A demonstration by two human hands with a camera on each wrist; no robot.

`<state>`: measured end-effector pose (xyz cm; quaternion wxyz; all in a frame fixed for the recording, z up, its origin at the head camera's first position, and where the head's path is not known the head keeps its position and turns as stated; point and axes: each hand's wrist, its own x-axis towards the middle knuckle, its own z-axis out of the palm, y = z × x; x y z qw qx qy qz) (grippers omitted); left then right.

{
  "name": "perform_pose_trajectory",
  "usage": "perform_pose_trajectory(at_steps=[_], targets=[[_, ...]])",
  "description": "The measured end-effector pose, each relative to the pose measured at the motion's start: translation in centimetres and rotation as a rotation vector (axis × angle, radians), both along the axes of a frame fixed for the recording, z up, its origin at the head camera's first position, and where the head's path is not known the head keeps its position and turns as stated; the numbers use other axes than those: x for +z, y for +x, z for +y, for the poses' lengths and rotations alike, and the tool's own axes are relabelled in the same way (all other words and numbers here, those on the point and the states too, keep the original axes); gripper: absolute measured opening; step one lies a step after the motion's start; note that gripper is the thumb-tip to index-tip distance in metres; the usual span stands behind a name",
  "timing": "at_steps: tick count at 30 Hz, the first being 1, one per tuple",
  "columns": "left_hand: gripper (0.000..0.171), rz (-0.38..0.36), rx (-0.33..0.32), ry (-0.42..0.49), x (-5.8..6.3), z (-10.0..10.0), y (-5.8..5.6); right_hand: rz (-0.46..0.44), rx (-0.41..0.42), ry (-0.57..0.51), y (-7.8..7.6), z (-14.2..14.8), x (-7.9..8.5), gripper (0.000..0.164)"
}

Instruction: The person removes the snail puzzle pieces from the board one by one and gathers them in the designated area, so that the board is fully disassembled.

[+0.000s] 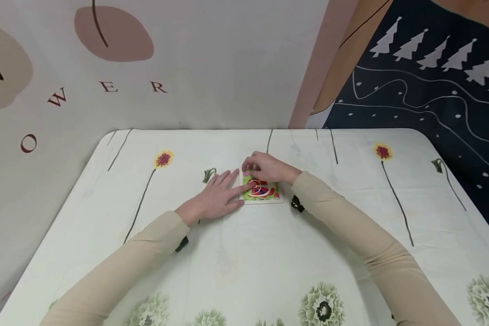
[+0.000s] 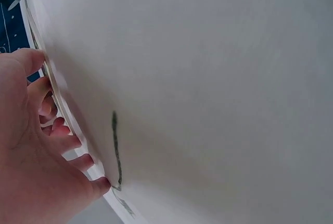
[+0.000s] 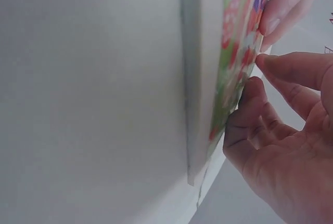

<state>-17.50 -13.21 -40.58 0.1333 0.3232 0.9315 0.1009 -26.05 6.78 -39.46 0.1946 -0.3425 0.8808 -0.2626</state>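
A small square puzzle board (image 1: 274, 192) with a pale rim and a green, red and purple picture lies flat on the cloth-covered table. My left hand (image 1: 217, 198) is spread at its left edge, the index finger reaching over the picture and touching it. Over the upper left of the board is my right hand (image 1: 266, 167), its fingers bent down to the surface. In the right wrist view, the thumb and fingertips of the right hand (image 3: 283, 125) come close to the colored face of the board (image 3: 239, 52). Whether they pinch a piece there is hidden.
The white tablecloth (image 1: 228, 271) carries printed flowers and stems. A patterned wall cloth (image 1: 228, 68) hangs behind the table's far edge, with a dark blue part (image 1: 391, 99) on the right. A black strap (image 1: 296, 203) shows by the right wrist.
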Motion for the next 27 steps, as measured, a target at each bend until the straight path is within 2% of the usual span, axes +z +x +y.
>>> perform_pose_trajectory(at_steps=[6, 16, 27], targets=[[0.052, -0.009, 0.002, 0.007, -0.09, 0.02, -0.15, 0.001, 0.008, 0.003, -0.18, -0.13, -0.02, 0.02], [0.052, -0.008, 0.003, 0.015, -0.2, 0.08, -0.23, -0.052, 0.008, -0.012, -0.4, 0.02, 0.0, 0.02], [0.053, -0.006, 0.003, 0.018, -0.17, 0.05, -0.28, -0.103, 0.028, -0.031, -0.65, 0.17, -0.25, 0.03]])
